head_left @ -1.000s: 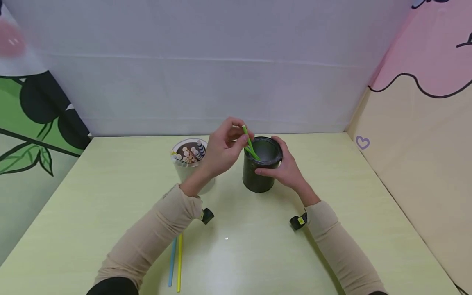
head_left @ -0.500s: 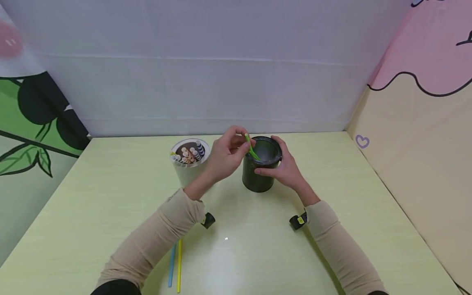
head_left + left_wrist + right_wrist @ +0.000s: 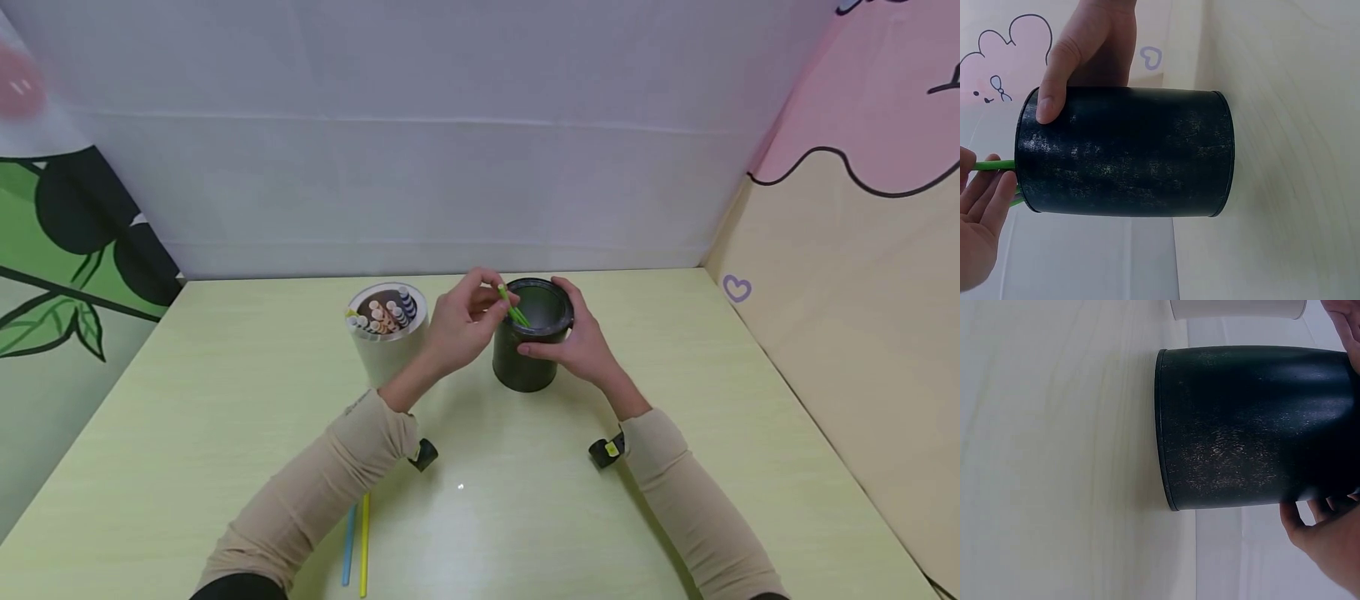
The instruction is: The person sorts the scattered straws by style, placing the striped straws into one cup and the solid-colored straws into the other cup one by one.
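A dark, hollow pen-pot-like container [image 3: 525, 364] stands upright on the table, its round mouth facing up. My right hand [image 3: 577, 346] grips its right side near the rim, thumb across the front. At the left of the mouth, my left hand [image 3: 463, 325] pinches a thin green straw [image 3: 994, 165] by its upper part. The straw slants over the rim, its lower end inside the pot. Another green straw [image 3: 1016, 202] shows beside it, partly hidden by the fingers; I cannot tell whether it is held too.
Left of the pot stands a white container [image 3: 371, 354] with several striped straws [image 3: 405, 302] in it. A blue straw [image 3: 349, 546] and a yellow straw [image 3: 365, 546] lie on the table [image 3: 525, 517] by my left forearm. A pale wall panel [image 3: 450, 200] rises behind.
My left hand has moved down and slightly right, lowering the green straw further into the dark pot. The right hand and the pot have stayed in place.
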A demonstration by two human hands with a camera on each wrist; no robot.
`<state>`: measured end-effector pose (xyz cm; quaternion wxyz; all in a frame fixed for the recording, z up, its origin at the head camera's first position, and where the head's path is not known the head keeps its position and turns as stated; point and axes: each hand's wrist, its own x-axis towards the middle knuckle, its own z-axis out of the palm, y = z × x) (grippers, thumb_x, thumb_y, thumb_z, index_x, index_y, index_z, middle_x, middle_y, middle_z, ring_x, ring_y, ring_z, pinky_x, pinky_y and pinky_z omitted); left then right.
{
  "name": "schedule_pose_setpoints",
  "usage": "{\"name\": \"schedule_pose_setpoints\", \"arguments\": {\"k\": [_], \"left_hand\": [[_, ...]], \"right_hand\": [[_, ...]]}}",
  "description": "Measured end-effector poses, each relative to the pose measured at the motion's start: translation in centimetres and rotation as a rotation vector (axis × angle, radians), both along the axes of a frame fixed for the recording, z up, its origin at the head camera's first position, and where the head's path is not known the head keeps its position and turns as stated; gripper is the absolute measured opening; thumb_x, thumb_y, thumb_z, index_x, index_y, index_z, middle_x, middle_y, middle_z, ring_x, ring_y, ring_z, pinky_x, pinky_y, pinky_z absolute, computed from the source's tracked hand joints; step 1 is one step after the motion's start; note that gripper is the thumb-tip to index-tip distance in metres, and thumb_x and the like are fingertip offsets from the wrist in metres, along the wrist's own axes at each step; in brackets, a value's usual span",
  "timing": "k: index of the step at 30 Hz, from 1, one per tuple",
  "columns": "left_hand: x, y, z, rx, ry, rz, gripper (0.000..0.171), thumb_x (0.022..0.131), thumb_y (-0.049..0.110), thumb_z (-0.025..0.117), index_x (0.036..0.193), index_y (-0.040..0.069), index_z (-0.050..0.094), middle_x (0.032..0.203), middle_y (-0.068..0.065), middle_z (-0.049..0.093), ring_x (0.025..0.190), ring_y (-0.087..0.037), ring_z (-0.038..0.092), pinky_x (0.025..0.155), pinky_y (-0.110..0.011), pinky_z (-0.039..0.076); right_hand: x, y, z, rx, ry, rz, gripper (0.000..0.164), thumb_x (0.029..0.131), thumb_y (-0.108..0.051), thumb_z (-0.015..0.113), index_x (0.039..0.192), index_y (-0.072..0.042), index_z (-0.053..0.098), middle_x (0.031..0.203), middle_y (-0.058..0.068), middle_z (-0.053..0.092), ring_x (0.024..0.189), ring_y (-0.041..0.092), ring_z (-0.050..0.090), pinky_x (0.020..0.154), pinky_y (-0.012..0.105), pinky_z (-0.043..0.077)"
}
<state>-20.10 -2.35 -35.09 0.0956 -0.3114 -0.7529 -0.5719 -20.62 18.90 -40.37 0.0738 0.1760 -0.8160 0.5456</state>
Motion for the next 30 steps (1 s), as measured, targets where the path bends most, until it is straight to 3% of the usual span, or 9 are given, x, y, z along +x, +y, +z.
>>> {"name": "schedule_pose_setpoints", "arguments": {"k": [4,10,22,30], "left_hand": [[-0.1,-0.1,0.0,-0.003,0.000,0.009,0.013,0.093,0.002,0.059,0.103,0.005,0.053,0.104,-0.015,0.071,0.097,-0.024,0.069,0.083,-0.036,0.055],[-0.3,-0.2,-0.3,-0.018,-0.015,0.026,0.012,0.092,0.002,0.060,0.102,0.005,0.054,0.103,-0.012,0.072,0.096,-0.022,0.069,0.073,-0.029,0.053],[-0.2,-0.5,-0.6,0.021,-0.014,0.035,0.019,0.089,0.000,0.063,0.106,0.004,0.056,0.102,-0.012,0.070,0.098,-0.020,0.068,0.077,-0.031,0.056],[0.2,-1.5,-0.6,0.018,-0.046,0.112,0.021,0.088,0.002,0.066,0.107,0.005,0.057,0.103,-0.013,0.071,0.097,-0.020,0.068,0.075,-0.030,0.056]], "right_hand": [[-0.1,0.0,0.1,0.006,0.009,0.000,0.104,0.069,-0.020,0.087,0.149,-0.012,0.022,0.142,0.010,0.041,0.125,0.028,0.043,0.103,0.052,0.036],[-0.1,0.0,0.0,0.016,0.014,-0.008,0.103,0.069,-0.021,0.087,0.149,-0.012,0.023,0.141,0.010,0.042,0.125,0.028,0.043,0.103,0.052,0.036],[0.0,0.0,0.1,0.006,0.015,0.000,0.103,0.069,-0.021,0.087,0.149,-0.012,0.023,0.140,0.009,0.042,0.124,0.028,0.044,0.103,0.052,0.036],[-0.1,0.0,0.0,0.008,0.016,0.000,0.103,0.068,-0.019,0.088,0.148,-0.011,0.023,0.139,0.010,0.044,0.125,0.027,0.043,0.105,0.052,0.034]]}}
